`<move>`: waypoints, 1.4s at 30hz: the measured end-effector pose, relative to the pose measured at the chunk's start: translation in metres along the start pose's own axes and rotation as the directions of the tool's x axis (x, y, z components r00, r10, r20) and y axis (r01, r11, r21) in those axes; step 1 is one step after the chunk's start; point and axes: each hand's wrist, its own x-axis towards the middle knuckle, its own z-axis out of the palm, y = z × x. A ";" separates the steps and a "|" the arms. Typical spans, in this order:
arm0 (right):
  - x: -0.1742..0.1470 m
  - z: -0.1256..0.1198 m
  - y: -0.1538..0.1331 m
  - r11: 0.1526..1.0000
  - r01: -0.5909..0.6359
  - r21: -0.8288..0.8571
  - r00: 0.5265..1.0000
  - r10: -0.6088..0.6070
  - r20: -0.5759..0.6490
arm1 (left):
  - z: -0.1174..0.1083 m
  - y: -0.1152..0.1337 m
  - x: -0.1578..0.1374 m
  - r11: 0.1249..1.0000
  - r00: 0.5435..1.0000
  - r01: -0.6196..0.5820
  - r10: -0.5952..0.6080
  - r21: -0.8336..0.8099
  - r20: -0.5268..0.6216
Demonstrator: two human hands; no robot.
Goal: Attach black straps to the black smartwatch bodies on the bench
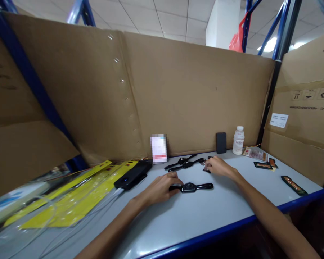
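Two-handled tool: glossy black, wide middle, slim rounded handles | left hand: fingers clamp one end | right hand: cannot tell its grip

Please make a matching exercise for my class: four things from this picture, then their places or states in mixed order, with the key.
1. left hand
2. white bottle
3. black phone
4. red bag

A. propped against the cardboard wall
B. hanging high by a blue post
C. at one handle of the nearest black tool
D. standing upright, cap on

Pairs: 1-C, 2-D, 3-A, 4-B
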 end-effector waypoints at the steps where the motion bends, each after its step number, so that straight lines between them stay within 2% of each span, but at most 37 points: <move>1: -0.001 -0.001 0.000 1.000 -0.018 -0.012 1.000 0.018 -0.013 | 0.000 0.000 0.000 1.000 1.000 -0.005 0.005 -0.003 -0.005; 4: -0.004 -0.002 -0.004 0.993 -0.066 -0.094 0.998 0.064 -0.021 | -0.001 0.000 -0.001 1.000 1.000 -0.007 0.007 -0.006 -0.007; 8: -0.007 0.001 -0.012 0.981 -0.109 -0.159 0.991 0.119 0.058 | -0.002 0.002 -0.001 1.000 1.000 0.012 -0.012 -0.006 0.017; 14: -0.004 0.000 -0.021 0.980 -0.170 -0.104 0.980 0.179 0.087 | -0.008 0.004 -0.004 1.000 1.000 0.000 0.000 -0.012 0.027; 20: 0.001 0.007 -0.012 0.989 -0.147 0.024 0.986 0.144 0.086 | -0.021 0.013 -0.010 0.999 0.993 0.027 -0.023 -0.031 0.117; 26: 0.005 0.011 -0.004 0.992 -0.113 0.050 0.989 0.107 0.103 | -0.017 0.016 -0.008 1.000 0.997 -0.005 0.006 -0.011 0.082; 34: 0.012 0.020 0.007 0.991 -0.075 0.113 0.994 0.065 0.092 | -0.017 0.014 -0.008 1.000 0.994 0.019 -0.019 0.001 0.107; 42: 0.018 0.020 0.010 0.991 -0.065 0.116 0.991 0.050 0.124 | -0.019 0.014 -0.008 0.999 0.996 -0.016 0.020 -0.041 0.089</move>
